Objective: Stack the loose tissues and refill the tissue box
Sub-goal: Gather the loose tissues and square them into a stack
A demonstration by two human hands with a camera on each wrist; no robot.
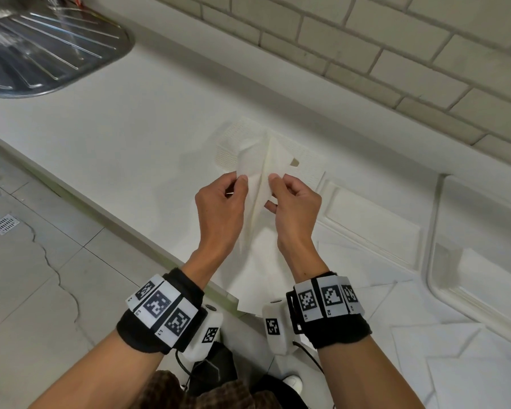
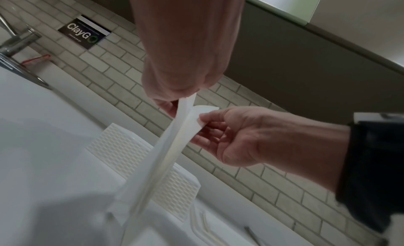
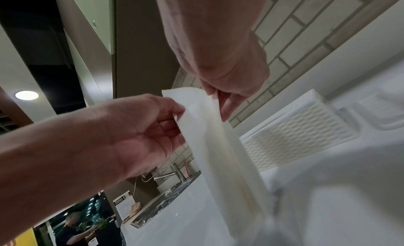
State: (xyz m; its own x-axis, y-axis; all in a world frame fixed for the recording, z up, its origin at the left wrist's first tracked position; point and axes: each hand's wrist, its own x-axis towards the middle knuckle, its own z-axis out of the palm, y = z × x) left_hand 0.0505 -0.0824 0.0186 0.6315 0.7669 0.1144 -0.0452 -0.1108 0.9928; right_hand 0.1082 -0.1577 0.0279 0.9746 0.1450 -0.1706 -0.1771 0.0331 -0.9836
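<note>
I hold one white tissue (image 1: pixel 258 160) up over the white counter (image 1: pixel 130 128). My left hand (image 1: pixel 239 177) pinches its top left edge and my right hand (image 1: pixel 273 180) pinches the top right. The sheet is creased down its middle and hangs to the counter's front edge. In the left wrist view the tissue (image 2: pixel 166 154) runs down from my left hand (image 2: pixel 181 97), with my right hand (image 2: pixel 203 118) gripping beside it. The white textured tissue box (image 1: pixel 233 140) lies flat just behind the sheet, also seen in the right wrist view (image 3: pixel 295 139). Several loose tissues (image 1: pixel 443 349) lie flat at the lower right.
A steel sink drainboard (image 1: pixel 42 51) sits at the far left. A brick-tile wall (image 1: pixel 366 54) backs the counter. A white moulded panel (image 1: pixel 372 219) lies right of the box. The counter's front edge (image 1: pixel 101 199) drops to a tiled floor. A person (image 3: pixel 72 229) stands far off.
</note>
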